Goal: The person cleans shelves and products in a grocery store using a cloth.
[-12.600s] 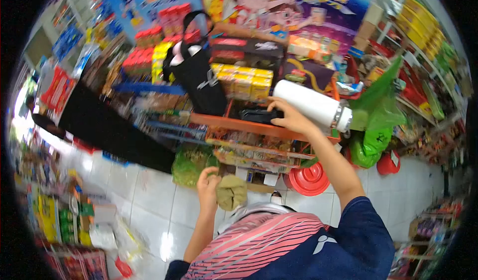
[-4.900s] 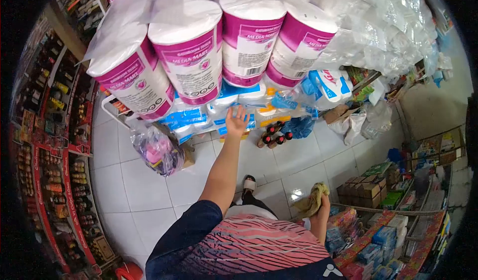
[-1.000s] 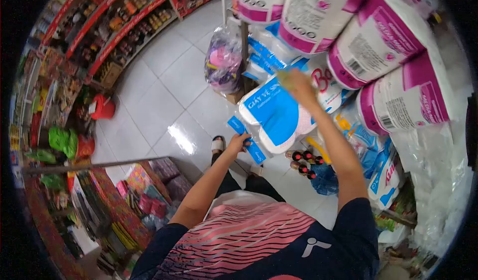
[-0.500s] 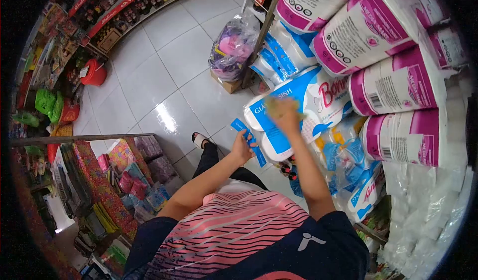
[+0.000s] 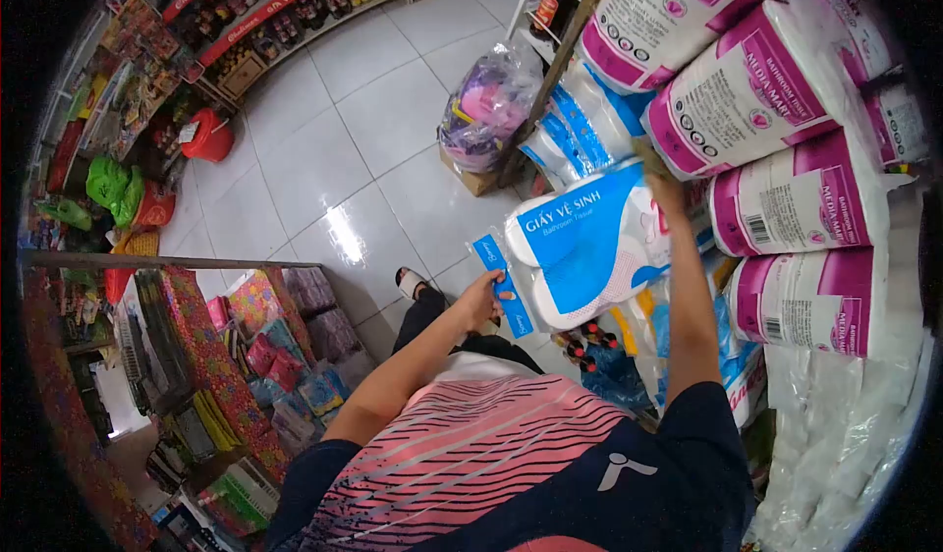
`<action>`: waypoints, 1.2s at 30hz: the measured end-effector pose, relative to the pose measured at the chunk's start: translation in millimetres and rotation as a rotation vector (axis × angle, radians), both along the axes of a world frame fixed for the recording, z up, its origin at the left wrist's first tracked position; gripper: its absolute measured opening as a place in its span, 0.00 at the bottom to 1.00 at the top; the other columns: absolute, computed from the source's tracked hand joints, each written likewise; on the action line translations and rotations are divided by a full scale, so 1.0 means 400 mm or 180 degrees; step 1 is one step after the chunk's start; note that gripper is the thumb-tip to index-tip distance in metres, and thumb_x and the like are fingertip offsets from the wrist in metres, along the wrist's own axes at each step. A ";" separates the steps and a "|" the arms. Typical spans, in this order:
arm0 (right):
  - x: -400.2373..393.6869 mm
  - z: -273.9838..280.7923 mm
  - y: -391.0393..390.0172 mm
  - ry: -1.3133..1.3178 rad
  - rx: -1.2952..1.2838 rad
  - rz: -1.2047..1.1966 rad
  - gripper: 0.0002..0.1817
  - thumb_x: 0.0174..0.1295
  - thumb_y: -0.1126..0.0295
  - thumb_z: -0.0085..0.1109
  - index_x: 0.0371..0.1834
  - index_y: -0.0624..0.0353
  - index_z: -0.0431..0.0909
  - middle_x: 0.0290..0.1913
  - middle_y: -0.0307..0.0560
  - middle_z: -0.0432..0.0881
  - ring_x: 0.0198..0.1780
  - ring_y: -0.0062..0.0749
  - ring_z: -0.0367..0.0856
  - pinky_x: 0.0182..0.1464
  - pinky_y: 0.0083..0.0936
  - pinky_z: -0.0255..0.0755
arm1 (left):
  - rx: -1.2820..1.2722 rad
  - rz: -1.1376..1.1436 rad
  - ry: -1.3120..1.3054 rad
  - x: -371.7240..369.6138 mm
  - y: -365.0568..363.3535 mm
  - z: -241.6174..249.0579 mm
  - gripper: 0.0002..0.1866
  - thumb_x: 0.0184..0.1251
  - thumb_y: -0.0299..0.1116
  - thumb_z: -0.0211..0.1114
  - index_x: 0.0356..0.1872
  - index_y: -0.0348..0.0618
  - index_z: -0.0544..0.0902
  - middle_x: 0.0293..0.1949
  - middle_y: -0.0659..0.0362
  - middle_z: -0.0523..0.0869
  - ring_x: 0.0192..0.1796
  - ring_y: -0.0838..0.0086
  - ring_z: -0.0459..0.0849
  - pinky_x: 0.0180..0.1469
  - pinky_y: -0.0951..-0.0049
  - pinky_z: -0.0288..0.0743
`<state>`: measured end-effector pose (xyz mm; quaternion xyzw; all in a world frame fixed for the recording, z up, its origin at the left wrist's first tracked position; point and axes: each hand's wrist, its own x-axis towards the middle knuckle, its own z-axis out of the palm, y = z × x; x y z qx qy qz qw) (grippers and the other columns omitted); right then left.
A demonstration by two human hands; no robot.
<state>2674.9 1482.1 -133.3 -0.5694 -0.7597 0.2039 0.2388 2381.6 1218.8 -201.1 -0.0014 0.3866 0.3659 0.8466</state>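
Note:
A blue and white pack of bathroom tissue [image 5: 584,248] lies tilted in front of me, at the right of the view. My left hand [image 5: 481,299] is closed on the blue end strip of its wrapper, at the pack's left end. Over the pack's right end is my right hand [image 5: 668,198], blurred, with a greenish-yellow thing at its fingers that I cannot make out. Whether those fingers are open or closed is unclear. Large purple and white tissue packs [image 5: 742,95] are stacked just right of that hand.
A plastic-wrapped purple and pink bundle [image 5: 486,105] stands on a cardboard box beside a wooden post. Red buckets [image 5: 208,138] are near the left shelves. A low rack of packaged goods [image 5: 260,356] is at my left. More wrapped packs [image 5: 835,434] line the right edge.
My right hand has moved from the pack's middle to its right end, uncovering the blue front. My left hand still holds the strip. The view has shifted slightly.

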 end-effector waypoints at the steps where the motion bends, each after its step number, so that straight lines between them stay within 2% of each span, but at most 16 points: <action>1: 0.102 -0.040 0.033 -0.0135 0.0257 -0.0343 0.14 0.41 0.68 0.56 0.33 0.60 0.74 0.37 0.51 0.74 0.42 0.42 0.71 0.45 0.32 0.63 | 0.0008 -0.0090 0.0145 0.000 0.002 0.003 0.13 0.57 0.51 0.49 0.23 0.56 0.66 0.20 0.65 0.73 0.20 0.78 0.66 0.27 0.78 0.59; 4: 0.293 -0.141 0.052 -0.0404 0.0691 -0.1294 0.11 0.43 0.68 0.56 0.29 0.60 0.73 0.33 0.51 0.74 0.38 0.41 0.70 0.42 0.32 0.63 | 0.0040 0.0087 0.0091 0.005 -0.007 -0.014 0.12 0.56 0.50 0.49 0.24 0.56 0.66 0.22 0.66 0.73 0.22 0.78 0.67 0.28 0.78 0.60; 6: 0.271 -0.143 0.053 -0.0381 0.0861 -0.1498 0.09 0.44 0.68 0.56 0.26 0.61 0.73 0.29 0.50 0.73 0.35 0.41 0.70 0.40 0.33 0.63 | -0.0035 0.0638 -0.0258 0.025 -0.006 0.000 0.13 0.56 0.49 0.48 0.22 0.54 0.66 0.21 0.66 0.69 0.23 0.77 0.67 0.31 0.76 0.64; 7: 0.228 -0.139 0.058 -0.0324 0.0927 -0.1474 0.08 0.44 0.68 0.56 0.25 0.61 0.72 0.28 0.50 0.73 0.34 0.40 0.70 0.39 0.33 0.63 | -0.0055 0.0591 -0.0266 0.036 -0.008 0.005 0.13 0.56 0.49 0.48 0.22 0.54 0.66 0.21 0.66 0.69 0.23 0.77 0.67 0.31 0.76 0.64; 10: 0.033 -0.093 -0.006 0.0113 0.1127 -0.0754 0.08 0.45 0.68 0.56 0.20 0.61 0.72 0.23 0.49 0.73 0.30 0.39 0.70 0.37 0.33 0.63 | -0.0279 0.1114 -0.0457 0.074 0.008 0.009 0.13 0.54 0.48 0.51 0.19 0.53 0.66 0.21 0.65 0.67 0.23 0.76 0.67 0.29 0.73 0.65; 12: -0.105 -0.071 -0.126 0.0778 0.1148 0.0236 0.09 0.46 0.68 0.56 0.18 0.62 0.71 0.20 0.48 0.72 0.28 0.39 0.70 0.35 0.33 0.63 | -0.0300 0.1131 -0.0409 0.089 0.014 -0.009 0.13 0.54 0.47 0.50 0.19 0.52 0.65 0.20 0.65 0.67 0.22 0.76 0.66 0.30 0.71 0.65; 14: -0.255 -0.023 -0.307 0.0523 0.0418 0.0511 0.12 0.46 0.66 0.56 0.29 0.62 0.70 0.34 0.54 0.69 0.40 0.45 0.65 0.44 0.38 0.58 | -0.0315 0.1161 -0.0362 0.099 0.016 -0.030 0.13 0.54 0.47 0.50 0.18 0.52 0.65 0.19 0.65 0.67 0.22 0.76 0.66 0.31 0.70 0.65; 16: -0.320 -0.018 -0.474 0.0638 -0.0166 0.0814 0.20 0.46 0.64 0.56 0.41 0.62 0.69 0.48 0.60 0.65 0.52 0.51 0.60 0.53 0.43 0.53 | -0.0418 0.1336 -0.0333 0.106 0.014 -0.049 0.11 0.53 0.44 0.50 0.18 0.53 0.64 0.18 0.67 0.66 0.21 0.78 0.64 0.28 0.74 0.63; 19: -0.282 -0.018 -0.585 0.0544 -0.0689 0.1253 0.13 0.44 0.65 0.58 0.34 0.58 0.76 0.54 0.58 0.61 0.58 0.47 0.56 0.59 0.43 0.47 | -0.0569 0.1353 -0.0237 0.116 0.009 -0.073 0.10 0.53 0.41 0.50 0.18 0.53 0.64 0.18 0.68 0.66 0.19 0.78 0.61 0.27 0.77 0.61; 21: -0.195 0.008 -0.563 0.0287 0.0052 0.2051 0.09 0.44 0.67 0.59 0.26 0.60 0.77 0.44 0.53 0.70 0.54 0.45 0.62 0.56 0.42 0.52 | -0.0636 0.1382 -0.0188 0.120 0.004 -0.068 0.09 0.53 0.40 0.50 0.18 0.53 0.64 0.18 0.69 0.66 0.17 0.78 0.60 0.27 0.79 0.60; 22: -0.158 0.034 -0.531 0.0484 0.0051 0.1766 0.09 0.43 0.68 0.59 0.26 0.61 0.77 0.38 0.50 0.72 0.48 0.42 0.67 0.54 0.38 0.56 | -0.0648 0.1379 -0.0188 0.122 0.001 -0.047 0.09 0.53 0.40 0.50 0.18 0.54 0.64 0.17 0.68 0.65 0.18 0.79 0.60 0.27 0.78 0.60; 23: -0.114 0.046 -0.481 0.0424 0.0147 0.1569 0.11 0.45 0.65 0.58 0.29 0.62 0.75 0.37 0.51 0.72 0.45 0.42 0.68 0.51 0.37 0.58 | -0.0659 0.1373 -0.0191 0.124 -0.001 -0.029 0.10 0.53 0.40 0.50 0.17 0.54 0.64 0.16 0.67 0.65 0.18 0.79 0.60 0.28 0.77 0.60; 27: 0.110 -0.003 -0.162 -0.0959 0.0755 -0.0144 0.21 0.49 0.57 0.51 0.40 0.64 0.69 0.34 0.56 0.73 0.32 0.43 0.72 0.40 0.32 0.66 | -0.0418 0.1081 -0.0250 0.108 -0.014 -0.008 0.11 0.53 0.41 0.50 0.16 0.53 0.64 0.15 0.65 0.65 0.20 0.78 0.62 0.29 0.76 0.60; 30: 0.287 -0.071 -0.058 -0.0512 0.1041 -0.1478 0.20 0.49 0.58 0.51 0.36 0.65 0.70 0.33 0.58 0.73 0.32 0.45 0.72 0.41 0.34 0.65 | -0.0256 0.0733 0.0444 0.099 -0.019 -0.024 0.11 0.54 0.42 0.50 0.17 0.52 0.64 0.16 0.63 0.67 0.22 0.74 0.66 0.33 0.73 0.61; 33: 0.220 -0.101 -0.058 -0.0473 0.1277 -0.1771 0.19 0.49 0.58 0.51 0.33 0.66 0.71 0.32 0.60 0.73 0.33 0.46 0.72 0.41 0.35 0.63 | -0.0161 0.0883 0.0759 0.110 -0.024 -0.019 0.10 0.54 0.42 0.50 0.19 0.52 0.65 0.17 0.63 0.68 0.24 0.73 0.68 0.36 0.73 0.61; 36: 0.029 -0.082 -0.165 -0.0204 0.0905 -0.1176 0.19 0.49 0.58 0.51 0.29 0.67 0.72 0.31 0.62 0.73 0.33 0.47 0.72 0.42 0.36 0.62 | -0.0149 0.0898 0.0664 0.114 -0.029 -0.019 0.10 0.54 0.42 0.51 0.20 0.52 0.65 0.18 0.63 0.68 0.25 0.74 0.69 0.37 0.72 0.62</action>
